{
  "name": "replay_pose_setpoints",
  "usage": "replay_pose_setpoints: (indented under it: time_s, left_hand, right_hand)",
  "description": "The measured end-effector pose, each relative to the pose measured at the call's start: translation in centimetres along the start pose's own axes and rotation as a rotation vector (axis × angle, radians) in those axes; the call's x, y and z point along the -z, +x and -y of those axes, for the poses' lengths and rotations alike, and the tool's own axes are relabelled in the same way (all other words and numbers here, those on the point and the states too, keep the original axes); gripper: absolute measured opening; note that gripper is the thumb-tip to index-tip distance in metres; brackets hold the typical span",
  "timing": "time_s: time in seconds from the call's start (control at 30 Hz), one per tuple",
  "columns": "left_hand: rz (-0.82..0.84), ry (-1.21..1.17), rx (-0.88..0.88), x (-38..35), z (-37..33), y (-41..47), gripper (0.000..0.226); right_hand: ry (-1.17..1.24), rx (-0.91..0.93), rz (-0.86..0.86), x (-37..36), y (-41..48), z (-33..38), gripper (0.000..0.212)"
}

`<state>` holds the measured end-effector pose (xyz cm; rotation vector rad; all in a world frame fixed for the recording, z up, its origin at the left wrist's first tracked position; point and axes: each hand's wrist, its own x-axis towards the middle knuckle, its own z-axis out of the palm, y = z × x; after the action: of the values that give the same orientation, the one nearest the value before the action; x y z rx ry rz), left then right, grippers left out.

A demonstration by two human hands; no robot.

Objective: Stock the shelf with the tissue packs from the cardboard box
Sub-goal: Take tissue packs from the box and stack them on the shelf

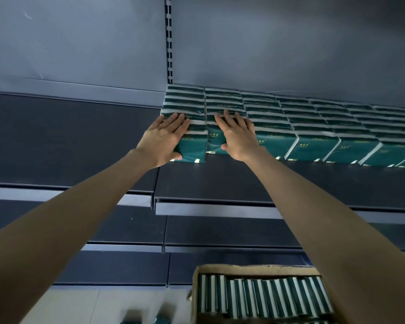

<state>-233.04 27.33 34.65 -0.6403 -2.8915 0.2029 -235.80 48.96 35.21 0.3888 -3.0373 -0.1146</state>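
Dark green tissue packs (318, 127) with white edges stand in several tight rows on the dark shelf (215, 181), reaching back to the rear panel. My left hand (165, 139) lies with straight fingers over the leftmost front pack (193, 149), thumb against its face. My right hand (237, 136) lies flat over the front pack of the second row (214, 140), fingers spread over its top. At the bottom, the cardboard box (195, 291) holds several more packs (264, 298) standing on edge; my right forearm hides its right side.
The shelf section to the left (68, 141) holds nothing. Two lower shelves (220, 232) step out toward me below. A slotted upright (168, 40) runs up the blue back panel. Two green objects (147, 320), blurred, lie on the floor left of the box.
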Motion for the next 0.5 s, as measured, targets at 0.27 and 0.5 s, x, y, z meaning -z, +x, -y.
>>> replay_pose_setpoints:
  time_s: [0.27, 0.5]
  left_hand:
    - [0.077, -0.040, 0.070, 2.4, -0.9, -0.4, 0.106]
    - [0.082, -0.202, 0.101, 8.9, -6.1, -1.5, 0.089]
  right_hand:
    - [0.085, 0.015, 0.067, 2.5, -1.1, -0.1, 0.097]
    - [0.281, 0.033, 0.165, 8.0, -5.6, -3.1, 0.084]
